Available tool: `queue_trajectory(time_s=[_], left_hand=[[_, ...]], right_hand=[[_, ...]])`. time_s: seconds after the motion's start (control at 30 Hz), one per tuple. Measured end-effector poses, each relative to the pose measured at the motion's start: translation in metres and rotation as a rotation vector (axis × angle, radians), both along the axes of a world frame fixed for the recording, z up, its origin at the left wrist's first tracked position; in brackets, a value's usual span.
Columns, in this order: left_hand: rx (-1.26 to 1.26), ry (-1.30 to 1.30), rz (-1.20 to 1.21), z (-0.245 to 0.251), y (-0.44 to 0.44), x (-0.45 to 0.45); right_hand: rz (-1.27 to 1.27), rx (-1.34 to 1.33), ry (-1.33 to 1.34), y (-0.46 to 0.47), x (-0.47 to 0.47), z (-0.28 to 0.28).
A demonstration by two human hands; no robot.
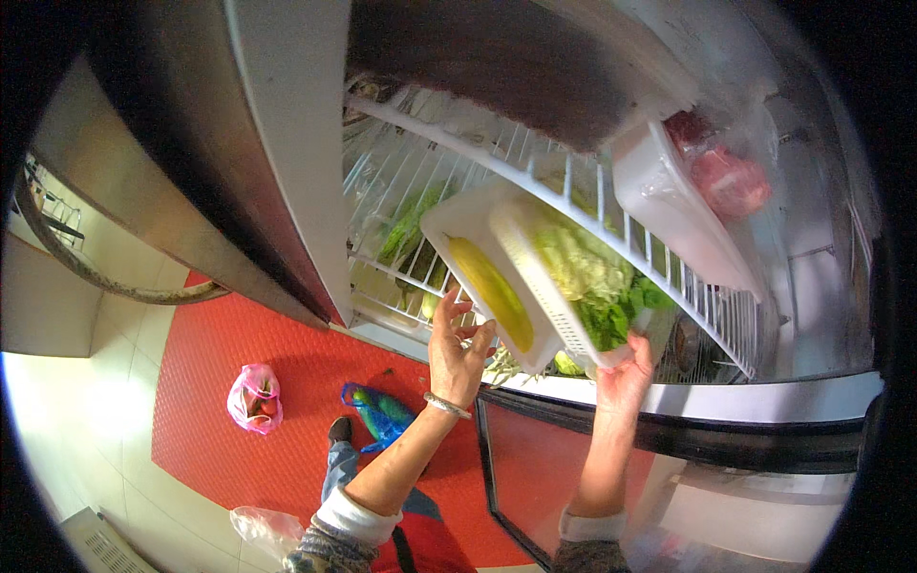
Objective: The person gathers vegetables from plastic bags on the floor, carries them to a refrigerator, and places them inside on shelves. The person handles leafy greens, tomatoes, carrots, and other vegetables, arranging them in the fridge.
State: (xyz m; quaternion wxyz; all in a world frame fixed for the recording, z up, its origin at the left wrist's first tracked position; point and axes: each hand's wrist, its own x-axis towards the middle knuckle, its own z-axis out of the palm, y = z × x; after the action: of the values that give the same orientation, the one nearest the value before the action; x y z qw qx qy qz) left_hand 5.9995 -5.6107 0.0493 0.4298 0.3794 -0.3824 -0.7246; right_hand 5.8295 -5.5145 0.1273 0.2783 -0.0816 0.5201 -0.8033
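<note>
Inside an open refrigerated cabinet, my right hand (625,376) grips the near end of a white perforated plastic basket (548,294). Leafy greens (584,272), pale lettuce-like leaves with darker ones in front, fill this tilted basket. Left of it is a shallow white plastic tray (476,215) with one long yellow-green gourd or cucumber (494,294) in it. My left hand (460,351), wearing a bracelet, is at the tray's near left edge with its fingers apart. Whether its thumb touches the tray is hard to tell.
Above the basket slants a white wire shelf (501,168), carrying a white bin (673,208) and bagged red meat (731,183). More greens (412,225) lie at left. On the red mat (308,329) are a pink bag (256,399) and a blue bag (383,426) of vegetables.
</note>
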Motion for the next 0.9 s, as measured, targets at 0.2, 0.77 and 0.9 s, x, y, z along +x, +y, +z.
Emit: queue_trajectory(time_s=[0.2, 0.77, 0.9], left_hand=[[0.058, -0.066, 0.004, 0.004, -0.003, -0.005], [-0.024, -0.005, 0.077, -0.008, 0.001, -0.016], [-0.666, -0.638, 0.288, 0.008, -0.007, -0.015]], right_hand=[[0.018, -0.049, -0.014, -0.013, 0.011, -0.005], [-0.007, -0.070, 0.045, -0.007, 0.004, 0.016], [0.075, -0.156, -0.006, 0.003, -0.008, 0.007]])
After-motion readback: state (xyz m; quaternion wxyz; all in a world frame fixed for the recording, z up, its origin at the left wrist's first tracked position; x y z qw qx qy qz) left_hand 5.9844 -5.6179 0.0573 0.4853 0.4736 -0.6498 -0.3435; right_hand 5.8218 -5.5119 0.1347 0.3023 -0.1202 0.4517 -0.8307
